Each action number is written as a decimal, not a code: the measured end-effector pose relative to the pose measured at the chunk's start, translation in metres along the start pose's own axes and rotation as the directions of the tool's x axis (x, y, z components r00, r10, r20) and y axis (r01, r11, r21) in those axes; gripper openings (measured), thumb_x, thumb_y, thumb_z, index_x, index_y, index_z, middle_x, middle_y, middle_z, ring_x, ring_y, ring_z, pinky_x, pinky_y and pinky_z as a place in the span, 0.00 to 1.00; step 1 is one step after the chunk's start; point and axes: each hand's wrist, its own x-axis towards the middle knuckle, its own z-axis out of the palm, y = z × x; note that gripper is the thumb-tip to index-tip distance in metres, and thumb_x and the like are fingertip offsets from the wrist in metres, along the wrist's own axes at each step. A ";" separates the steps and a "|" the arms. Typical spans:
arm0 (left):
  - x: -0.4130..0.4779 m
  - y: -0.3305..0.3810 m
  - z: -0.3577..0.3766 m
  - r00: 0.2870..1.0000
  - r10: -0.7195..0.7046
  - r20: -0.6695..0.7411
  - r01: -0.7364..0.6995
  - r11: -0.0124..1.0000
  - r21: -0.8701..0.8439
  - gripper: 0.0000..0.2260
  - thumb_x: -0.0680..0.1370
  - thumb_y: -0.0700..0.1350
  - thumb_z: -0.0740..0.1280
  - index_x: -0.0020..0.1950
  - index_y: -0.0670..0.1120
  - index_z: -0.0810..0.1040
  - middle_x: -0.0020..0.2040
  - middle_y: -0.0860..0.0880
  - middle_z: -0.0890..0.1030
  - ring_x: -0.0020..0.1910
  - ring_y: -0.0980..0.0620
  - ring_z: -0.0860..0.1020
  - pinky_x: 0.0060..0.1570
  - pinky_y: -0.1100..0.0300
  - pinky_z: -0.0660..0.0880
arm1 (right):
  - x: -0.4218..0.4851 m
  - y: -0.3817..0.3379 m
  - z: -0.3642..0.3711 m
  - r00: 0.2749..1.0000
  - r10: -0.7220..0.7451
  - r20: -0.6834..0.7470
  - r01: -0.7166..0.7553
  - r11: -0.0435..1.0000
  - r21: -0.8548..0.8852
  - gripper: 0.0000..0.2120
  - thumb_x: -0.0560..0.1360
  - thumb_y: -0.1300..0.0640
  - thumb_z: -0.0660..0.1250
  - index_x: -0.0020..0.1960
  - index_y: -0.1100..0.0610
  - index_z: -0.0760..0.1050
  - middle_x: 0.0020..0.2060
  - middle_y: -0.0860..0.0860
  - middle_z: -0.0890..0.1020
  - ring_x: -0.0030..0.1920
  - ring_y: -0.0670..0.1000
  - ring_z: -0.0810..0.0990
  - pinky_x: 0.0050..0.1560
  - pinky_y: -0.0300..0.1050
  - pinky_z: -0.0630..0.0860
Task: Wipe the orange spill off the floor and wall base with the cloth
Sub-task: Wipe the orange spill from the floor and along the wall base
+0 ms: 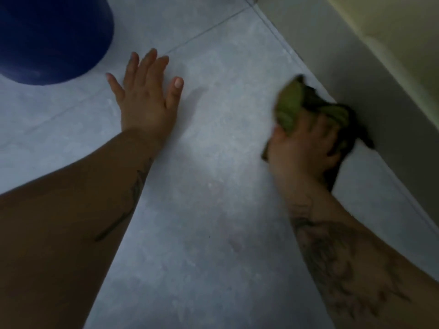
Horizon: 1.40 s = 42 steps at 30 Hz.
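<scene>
Cloth (pixel 291 103), bunched in the closed right hand (pixel 301 148), presses the wall base (pixel 370 96); empty left hand (pixel 145 100) lies splayed on the floor (pixel 213 162), apparently bracing.

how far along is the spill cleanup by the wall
Done: no orange shows on the open floor. In hand: the right hand presses the green cloth along the wall base, left hand flat on the floor. Left: anything under the cloth is hidden.

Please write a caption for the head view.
Right hand presses green cloth along wall base; left hand flat on floor.
</scene>
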 end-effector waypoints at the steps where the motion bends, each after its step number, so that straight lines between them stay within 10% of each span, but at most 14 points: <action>1: 0.001 -0.001 -0.001 1.000 -0.010 0.003 0.010 1.000 -0.012 0.27 0.82 0.62 0.44 0.78 0.51 0.61 0.80 0.50 0.58 0.79 0.49 0.49 0.74 0.38 0.38 | -0.014 -0.016 0.006 0.977 -0.210 0.019 0.211 0.977 -0.022 0.29 0.73 0.41 0.59 0.72 0.49 0.65 0.74 0.56 0.64 0.74 0.62 0.57 0.67 0.70 0.53; 5: 0.001 0.000 -0.001 0.998 0.034 0.052 -0.036 0.999 0.026 0.27 0.82 0.61 0.47 0.77 0.50 0.62 0.79 0.49 0.59 0.79 0.47 0.50 0.73 0.35 0.39 | -0.086 0.007 0.002 0.591 -0.792 0.151 0.802 0.597 -0.006 0.27 0.68 0.42 0.64 0.66 0.45 0.73 0.69 0.53 0.72 0.73 0.61 0.63 0.67 0.70 0.57; 9: 0.002 0.002 -0.001 0.991 0.069 0.117 -0.080 0.993 0.091 0.28 0.81 0.63 0.46 0.78 0.51 0.60 0.80 0.50 0.56 0.79 0.48 0.48 0.73 0.35 0.39 | -0.099 0.117 -0.020 0.303 -0.898 0.318 0.941 0.334 0.046 0.21 0.71 0.44 0.64 0.63 0.44 0.75 0.66 0.52 0.76 0.72 0.60 0.64 0.68 0.66 0.58; 11: 0.002 0.002 -0.001 0.989 0.060 0.132 -0.073 0.993 0.096 0.29 0.81 0.63 0.45 0.78 0.51 0.59 0.80 0.50 0.55 0.80 0.48 0.47 0.73 0.35 0.38 | -0.075 0.158 -0.031 0.430 -0.832 0.350 0.889 0.459 0.001 0.20 0.76 0.42 0.54 0.64 0.48 0.72 0.64 0.58 0.77 0.71 0.62 0.64 0.65 0.66 0.61; 14: 0.003 0.003 -0.002 0.992 0.042 0.122 -0.051 0.996 0.075 0.29 0.81 0.63 0.44 0.78 0.52 0.59 0.80 0.50 0.55 0.80 0.49 0.47 0.74 0.36 0.38 | -0.019 0.149 -0.037 0.833 -0.498 0.242 0.527 0.847 -0.072 0.26 0.75 0.44 0.50 0.64 0.59 0.71 0.64 0.63 0.74 0.66 0.67 0.67 0.62 0.68 0.65; 17: 0.003 0.002 -0.002 0.998 -0.012 0.061 0.013 1.000 -0.005 0.28 0.82 0.62 0.45 0.78 0.51 0.60 0.80 0.50 0.57 0.80 0.49 0.49 0.75 0.38 0.38 | 0.025 0.062 -0.024 0.988 -0.149 0.026 0.151 0.986 -0.065 0.27 0.73 0.45 0.54 0.67 0.57 0.68 0.67 0.61 0.70 0.66 0.66 0.66 0.67 0.66 0.61; 20: 0.006 0.000 -0.003 0.998 -0.052 0.031 0.054 0.996 -0.065 0.28 0.82 0.62 0.45 0.77 0.51 0.62 0.79 0.50 0.59 0.79 0.49 0.50 0.75 0.40 0.38 | 0.037 -0.049 -0.003 0.997 -0.076 0.017 0.077 0.997 -0.022 0.27 0.74 0.41 0.57 0.71 0.50 0.65 0.73 0.56 0.64 0.72 0.61 0.60 0.68 0.69 0.57; 23: 0.006 -0.001 -0.003 0.998 -0.062 -0.011 0.060 0.987 -0.146 0.26 0.82 0.60 0.47 0.76 0.50 0.64 0.78 0.49 0.61 0.79 0.48 0.53 0.75 0.39 0.40 | -0.009 -0.094 0.012 0.860 -0.505 0.070 0.507 0.862 -0.020 0.27 0.72 0.43 0.60 0.70 0.46 0.67 0.73 0.52 0.66 0.73 0.59 0.60 0.68 0.68 0.55; 31: 0.009 -0.003 -0.005 0.998 0.009 0.067 0.001 0.990 -0.142 0.29 0.79 0.65 0.49 0.74 0.51 0.67 0.77 0.49 0.64 0.78 0.47 0.55 0.76 0.41 0.41 | -0.085 0.087 -0.016 0.383 -0.887 0.257 0.911 0.408 0.051 0.17 0.75 0.45 0.57 0.61 0.44 0.74 0.73 0.46 0.67 0.72 0.56 0.66 0.65 0.61 0.64; 36: 0.010 -0.001 -0.004 0.996 -0.003 0.090 0.012 0.995 -0.097 0.30 0.80 0.65 0.47 0.77 0.51 0.62 0.79 0.50 0.60 0.79 0.48 0.53 0.76 0.42 0.39 | 0.017 0.059 -0.033 0.854 -0.501 0.142 0.512 0.857 -0.061 0.25 0.74 0.48 0.52 0.67 0.56 0.68 0.67 0.59 0.69 0.66 0.64 0.69 0.60 0.64 0.69; 42: 0.011 -0.001 -0.003 0.995 -0.010 0.103 0.020 0.994 -0.103 0.33 0.78 0.67 0.45 0.79 0.51 0.55 0.80 0.49 0.55 0.79 0.48 0.50 0.75 0.40 0.40 | 0.111 -0.131 0.003 0.891 -0.443 0.099 0.444 0.896 0.006 0.26 0.75 0.45 0.59 0.71 0.49 0.63 0.75 0.52 0.60 0.75 0.57 0.56 0.68 0.64 0.57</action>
